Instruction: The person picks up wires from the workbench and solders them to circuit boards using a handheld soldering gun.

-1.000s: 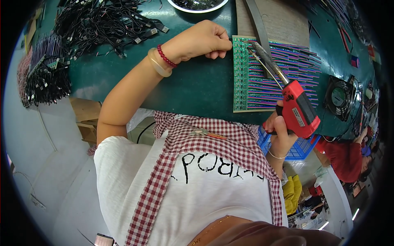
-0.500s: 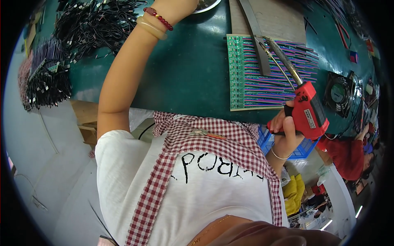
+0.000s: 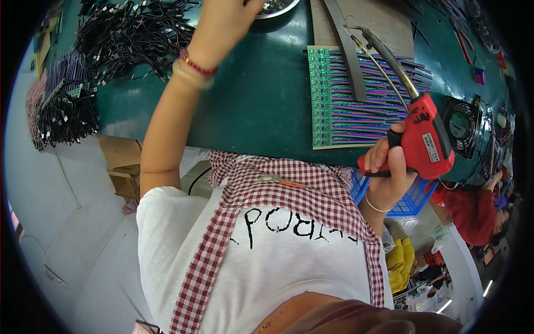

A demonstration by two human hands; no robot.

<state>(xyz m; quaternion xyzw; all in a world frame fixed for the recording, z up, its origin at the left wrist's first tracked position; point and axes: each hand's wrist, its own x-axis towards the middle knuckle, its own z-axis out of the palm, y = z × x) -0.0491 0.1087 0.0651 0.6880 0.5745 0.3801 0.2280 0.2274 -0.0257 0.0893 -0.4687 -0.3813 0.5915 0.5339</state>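
Observation:
My right hand (image 3: 392,167) is wrapped round the handle of a red soldering gun (image 3: 428,136). Its metal barrel and thin solder feed tube point up and to the left, over a sheet of green circuit boards (image 3: 320,100) with rows of coloured wires (image 3: 367,119). A grey metal bar (image 3: 346,50) lies across the wires. At the top edge my left hand (image 3: 231,19) is beside a metal bowl (image 3: 275,12) of small dark bits. Its fingers look bent together, partly cut off by the picture's edge; what they hold is hidden.
Black cables (image 3: 133,39) are heaped at the far left of the green table (image 3: 250,100), with bundled wires (image 3: 64,106) at its left edge. A black fan (image 3: 461,125) stands at right. Below are a blue crate (image 3: 411,200) and a co-worker's red sleeve (image 3: 470,214).
My left hand has come down and back a little from the bowl, showing more of the bowl's contents. My right hand and the soldering gun have shifted slightly right and up.

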